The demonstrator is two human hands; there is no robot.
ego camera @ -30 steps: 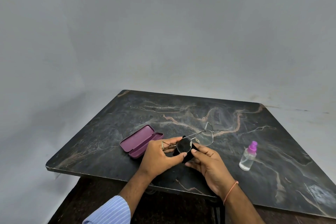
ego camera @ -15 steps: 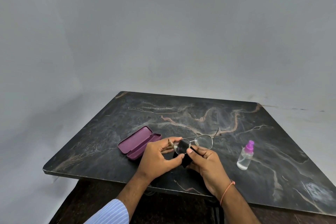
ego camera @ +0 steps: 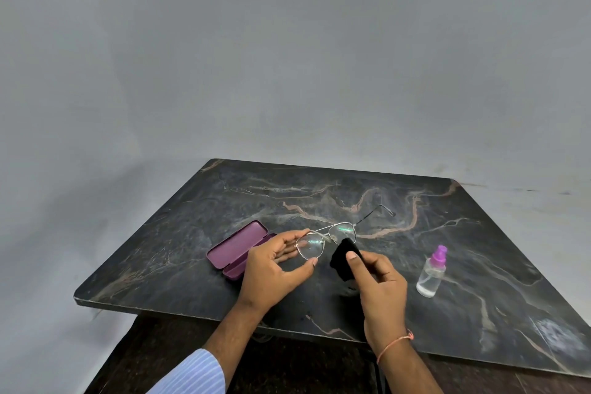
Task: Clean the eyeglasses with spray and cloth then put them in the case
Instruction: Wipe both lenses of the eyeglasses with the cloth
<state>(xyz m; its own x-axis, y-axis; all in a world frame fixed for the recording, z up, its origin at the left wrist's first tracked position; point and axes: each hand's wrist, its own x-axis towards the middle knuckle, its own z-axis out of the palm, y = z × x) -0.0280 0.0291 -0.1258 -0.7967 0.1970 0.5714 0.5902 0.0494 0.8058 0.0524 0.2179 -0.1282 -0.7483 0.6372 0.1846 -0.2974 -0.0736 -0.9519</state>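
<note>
- The right hand (ego camera: pixel 379 285) sits nearest, its thumb and fingers pinched on a black cloth (ego camera: pixel 345 257). The cloth sticks up past the thumb tip, a free pad ready for wiping. It stands just right of the nearer lens and close under the farther one; contact with either cannot be made out.
- The left hand (ego camera: pixel 271 269) is just left of it. Thumb below and fingers above clamp the rim of the eyeglasses (ego camera: pixel 326 238) at the left lens. Gripping by the rim likely keeps skin off the glass and leaves both lens faces open to the cloth.
- The eyeglasses are held above the table (ego camera: pixel 479 297), between the two hands, temples unfolded and pointing to the far right. They are not yet in the case, so the cleaning step looks unfinished.
- The spray bottle (ego camera: pixel 431 273) stands upright on the table to the right of the right hand, apart from it, pink cap on. It seems parked within easy reach.
- The purple case (ego camera: pixel 238 248) lies open on the table behind the left hand, its near end hidden by that hand. Left open, it can take the glasses without another step.
</note>
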